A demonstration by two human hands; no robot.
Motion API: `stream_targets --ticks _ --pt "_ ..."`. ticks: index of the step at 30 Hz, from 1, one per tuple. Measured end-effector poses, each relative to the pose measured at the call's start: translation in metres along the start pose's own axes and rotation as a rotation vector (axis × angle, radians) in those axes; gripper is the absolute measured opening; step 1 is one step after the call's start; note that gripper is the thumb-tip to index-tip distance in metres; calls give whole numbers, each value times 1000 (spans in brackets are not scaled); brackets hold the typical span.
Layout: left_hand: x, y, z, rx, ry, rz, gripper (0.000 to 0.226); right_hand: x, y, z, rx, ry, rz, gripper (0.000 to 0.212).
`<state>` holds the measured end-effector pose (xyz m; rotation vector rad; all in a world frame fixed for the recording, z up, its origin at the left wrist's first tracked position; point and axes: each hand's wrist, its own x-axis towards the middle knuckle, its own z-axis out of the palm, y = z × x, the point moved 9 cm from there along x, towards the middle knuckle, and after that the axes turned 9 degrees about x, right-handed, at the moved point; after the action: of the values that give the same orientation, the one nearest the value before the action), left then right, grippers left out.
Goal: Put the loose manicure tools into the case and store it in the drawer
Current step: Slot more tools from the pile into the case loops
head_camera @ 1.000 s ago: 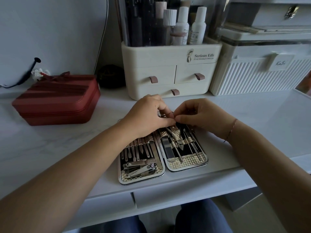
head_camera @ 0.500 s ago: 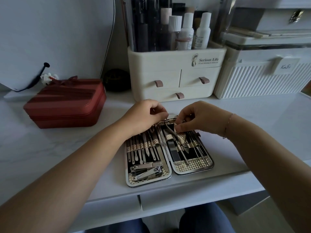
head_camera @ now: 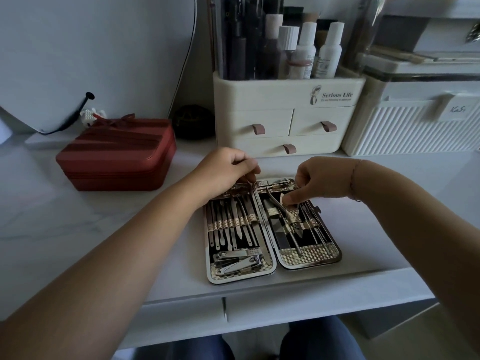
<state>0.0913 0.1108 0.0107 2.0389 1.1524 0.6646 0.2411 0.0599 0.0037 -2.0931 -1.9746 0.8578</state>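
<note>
Gold-lined and open flat, the case (head_camera: pixel 309 257) lies on the white desk (head_camera: pixel 104 229) near its front edge, above a closed drawer (head_camera: pixel 298 306). Its left half holds a row of slim tools under straps, with clippers (head_camera: pixel 239 261) below them. The left hand (head_camera: pixel 226 172) rests at the far end of that half with its fingers curled; whether it holds anything cannot be told. The right hand (head_camera: pixel 322 180) is curled over the right half, thumb and fingertip pinching the handle of a nipper (head_camera: pixel 275 200) that lies slantwise across the straps. A red box (head_camera: pixel 117 157) sits well to the left. An organizer (head_camera: pixel 285 120) stands just behind the case, and a ribbed bin (head_camera: pixel 415 133) beside it.
</note>
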Motion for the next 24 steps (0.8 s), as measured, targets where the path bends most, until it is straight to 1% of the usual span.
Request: stream_targets --ticks 3,5,7,9,11,13,14,17,19,24 --pt "0 0 1 -21 -6 2 23 3 -1 -2 -67 10 8 46" --pt "0 0 2 -26 -17 6 23 4 -1 -2 -39 17 -5 45" --pt "1 -2 3 -24 -25 1 23 2 -1 -1 31 41 -41 43" --pt "2 -4 4 -24 -25 -11 23 -5 0 -1 124 99 -110 38" --pt "3 -5 3 -13 -18 -9 22 -20 4 -3 276 143 -178 34" --pt "4 -5 3 12 -13 3 22 -41 11 -5 410 160 -220 40" --pt "4 -4 3 18 -14 12 22 -52 14 -5 431 157 -232 43" --pt "6 -5 5 17 -23 33 21 -84 20 3 412 127 -250 46" --pt "7 -5 6 22 -23 40 21 -98 20 9 384 145 -259 46" --pt "5 -1 6 30 -24 59 20 -104 20 10 349 206 -256 34"
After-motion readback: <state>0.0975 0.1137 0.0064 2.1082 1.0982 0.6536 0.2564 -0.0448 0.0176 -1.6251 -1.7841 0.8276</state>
